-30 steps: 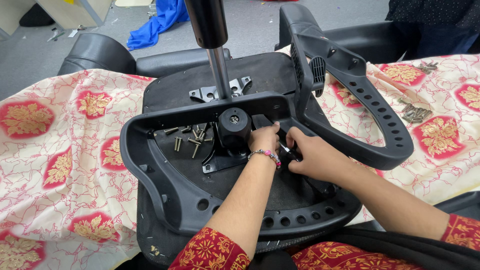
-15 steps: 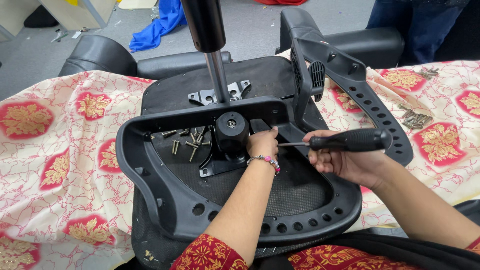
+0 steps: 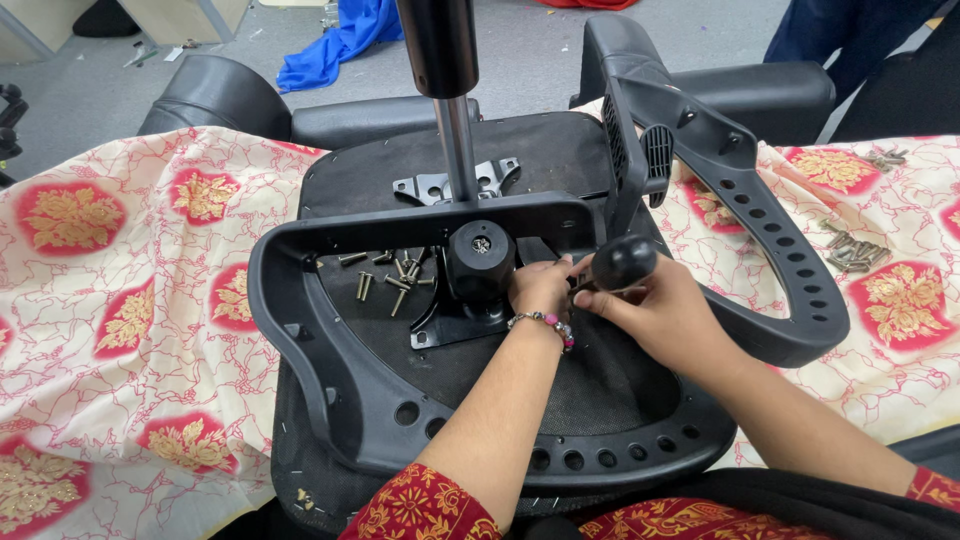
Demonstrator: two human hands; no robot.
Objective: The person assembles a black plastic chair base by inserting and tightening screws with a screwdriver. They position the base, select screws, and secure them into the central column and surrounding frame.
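Single head-worn view, steeply downward, close over the worktable (image 3: 90, 330)

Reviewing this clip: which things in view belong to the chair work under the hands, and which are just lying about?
In use:
- upturned black plastic office chair seat
- black-handled screwdriver, in the right hand
- left hand, at the black round mechanism knob
- loose metal bolts on the seat

Lying about:
- blue cloth on the floor
- pile of bolts on the floral sheet
- black cushion
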